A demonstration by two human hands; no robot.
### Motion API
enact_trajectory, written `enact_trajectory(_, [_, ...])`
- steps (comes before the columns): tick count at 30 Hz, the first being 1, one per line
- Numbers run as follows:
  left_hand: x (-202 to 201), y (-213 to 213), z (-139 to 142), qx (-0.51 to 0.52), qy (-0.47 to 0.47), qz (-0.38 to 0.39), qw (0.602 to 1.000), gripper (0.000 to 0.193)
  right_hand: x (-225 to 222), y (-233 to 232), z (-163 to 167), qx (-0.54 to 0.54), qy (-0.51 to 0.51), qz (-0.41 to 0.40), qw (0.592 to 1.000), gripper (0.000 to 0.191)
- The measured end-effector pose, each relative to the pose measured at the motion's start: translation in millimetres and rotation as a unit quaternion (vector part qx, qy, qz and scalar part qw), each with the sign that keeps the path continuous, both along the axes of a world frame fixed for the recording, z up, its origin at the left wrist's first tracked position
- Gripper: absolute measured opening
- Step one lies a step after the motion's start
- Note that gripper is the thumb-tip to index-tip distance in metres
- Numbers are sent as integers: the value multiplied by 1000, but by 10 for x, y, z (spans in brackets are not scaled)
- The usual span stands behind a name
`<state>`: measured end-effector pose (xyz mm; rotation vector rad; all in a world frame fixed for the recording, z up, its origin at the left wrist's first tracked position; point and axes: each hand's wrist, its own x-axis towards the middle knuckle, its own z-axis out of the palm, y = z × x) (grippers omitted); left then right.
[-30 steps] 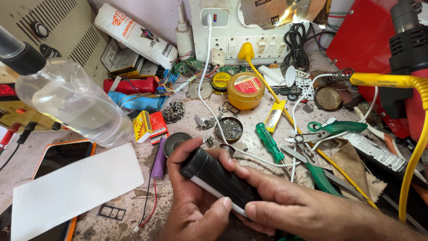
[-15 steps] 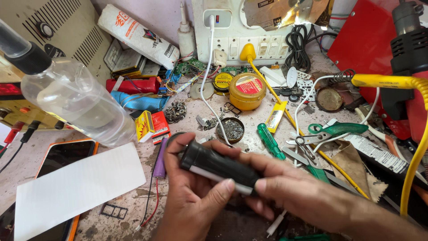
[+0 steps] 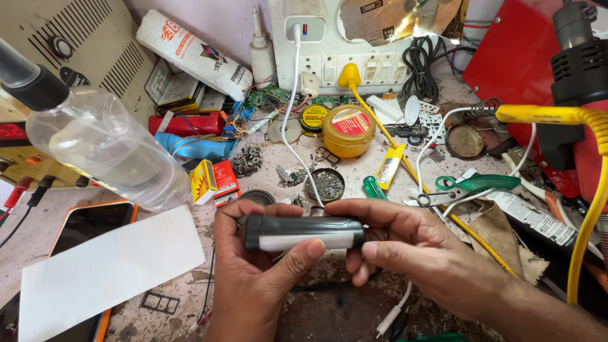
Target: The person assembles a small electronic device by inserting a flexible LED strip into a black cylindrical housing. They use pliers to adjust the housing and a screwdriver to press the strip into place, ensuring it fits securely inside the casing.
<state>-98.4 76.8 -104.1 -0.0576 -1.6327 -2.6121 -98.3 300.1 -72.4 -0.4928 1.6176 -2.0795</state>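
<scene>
A black oblong device (image 3: 304,232) with a white strip along its lower side lies level between both hands, low in the middle of the head view. My left hand (image 3: 253,278) grips its left end, thumb under the white strip. My right hand (image 3: 411,259) grips its right end, fingers over the top and thumb below. A white cable (image 3: 292,126) runs from the wall charger down behind the device.
A clear plastic bottle (image 3: 95,149) lies at left above a white sheet (image 3: 107,269) resting on an orange-edged phone (image 3: 82,221). Round yellow tin (image 3: 348,130), small metal dish (image 3: 325,185), green-handled pliers (image 3: 468,187), yellow cable (image 3: 589,190) and red box (image 3: 525,57) crowd the cluttered bench.
The device has turned from a slant to level and risen slightly. Its white strip now faces me. Both hands shifted with it and keep their grip.
</scene>
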Motion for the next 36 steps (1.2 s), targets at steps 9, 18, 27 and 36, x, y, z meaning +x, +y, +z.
enact_trajectory(9, [65, -36, -111, -83, 36, -130, 987, 31, -31, 139, -29, 83, 90, -82, 989, 39])
enact_trajectory(18, [96, 35, -125, -65, -20, -343, 937, 53, 78, 125, 111, 142, 218, -92, 961, 36])
enact_trajectory(27, [198, 110, -10, -73, 80, -324, 940, 100, 127, 74, 194, 172, 292, -171, 925, 33])
enact_trajectory(36, [140, -170, 105, -23, 25, -136, 990, 77, 305, -46, 350, 457, 410, 116, 781, 17])
